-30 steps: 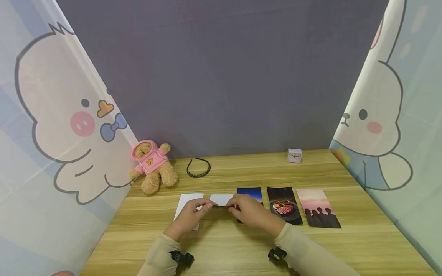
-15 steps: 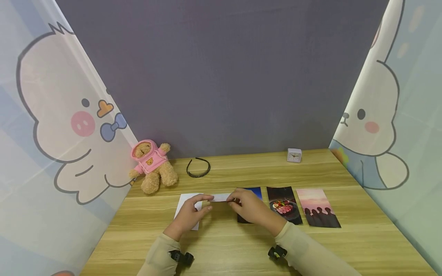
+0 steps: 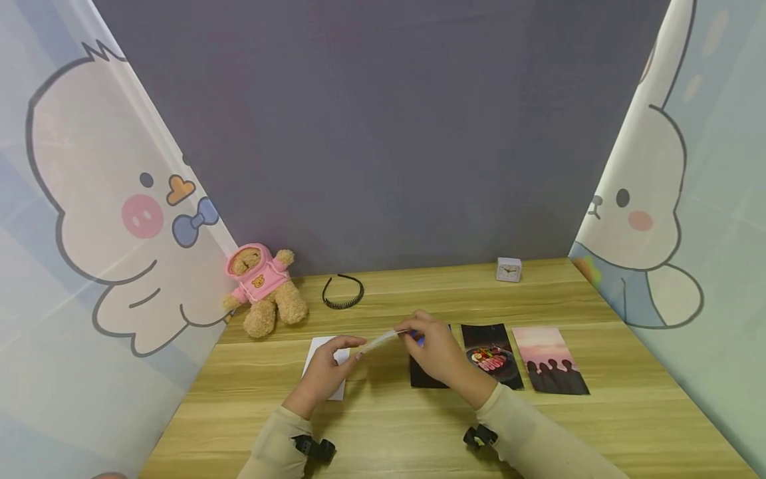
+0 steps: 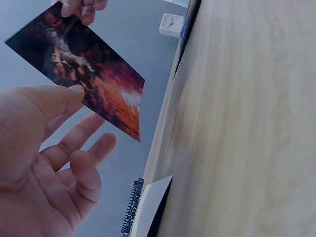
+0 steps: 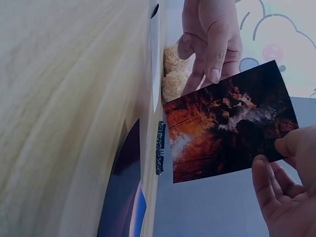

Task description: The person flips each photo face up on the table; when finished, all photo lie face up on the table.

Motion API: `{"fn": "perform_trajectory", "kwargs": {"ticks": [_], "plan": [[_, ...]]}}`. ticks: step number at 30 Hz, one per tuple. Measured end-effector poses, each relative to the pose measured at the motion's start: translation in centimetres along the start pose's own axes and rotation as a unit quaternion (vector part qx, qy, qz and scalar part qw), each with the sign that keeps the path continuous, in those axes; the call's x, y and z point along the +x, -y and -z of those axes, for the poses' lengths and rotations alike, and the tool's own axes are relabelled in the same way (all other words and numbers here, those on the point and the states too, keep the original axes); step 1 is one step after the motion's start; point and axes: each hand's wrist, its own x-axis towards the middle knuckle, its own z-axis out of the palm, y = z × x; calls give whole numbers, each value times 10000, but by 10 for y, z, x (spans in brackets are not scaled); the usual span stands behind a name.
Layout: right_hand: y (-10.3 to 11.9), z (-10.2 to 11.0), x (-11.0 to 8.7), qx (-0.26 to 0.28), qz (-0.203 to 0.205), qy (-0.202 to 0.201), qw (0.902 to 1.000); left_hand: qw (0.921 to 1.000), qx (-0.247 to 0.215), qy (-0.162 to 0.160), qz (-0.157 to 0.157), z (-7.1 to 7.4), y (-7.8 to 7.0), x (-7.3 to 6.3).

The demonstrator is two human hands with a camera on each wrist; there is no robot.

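A photo print (image 3: 378,342) is up off the table between the two hands, its pale back toward the head camera. From the wrists, the photo (image 4: 106,79) shows a dark scene with orange and purple glow. My right hand (image 3: 439,359) pinches one end of it between thumb and fingers. At the other end, my left hand (image 3: 323,374) has its thumb tip right at the photo's edge, fingers spread loosely behind. Under the left hand lies a white sheet (image 3: 338,391). A dark blue photo (image 3: 426,376) lies partly hidden below the right hand.
To the right lie a food photo (image 3: 492,359) and a pink-sky photo (image 3: 549,359). Along the back are a teddy bear (image 3: 263,286) in a pink hoodie, a black headband (image 3: 343,305) and a small white clock (image 3: 509,269). A grey panel (image 3: 389,146) stands behind the table.
The photo has tilted, its right end rising with my right hand. The left index finger has come off it and the left thumb is now at its edge.
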Motion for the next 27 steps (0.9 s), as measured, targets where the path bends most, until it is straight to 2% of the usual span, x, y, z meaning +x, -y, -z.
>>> {"fn": "perform_trajectory", "kwargs": {"ticks": [3,7,11,16,23,27], "plan": [[1,1,1,215,3,-58,9998,9999,-45,-89,-107,0,1,0],[3,3,1,446,-57,-165,9989,9998,-148,-130,-69,-1,0,1],[4,4,2,607,-182,-331,9974,9996,-278,-39,41,-1,-4,2],[5,7,2,983,-472,-321,9935,9994,-297,83,138,0,-6,1],[5,11,4,1160,-741,-450,9895,9983,-480,317,-55,-1,-4,1],[6,12,4,1296,-983,-392,9859,9972,-610,385,-184,-3,-4,1]]}}
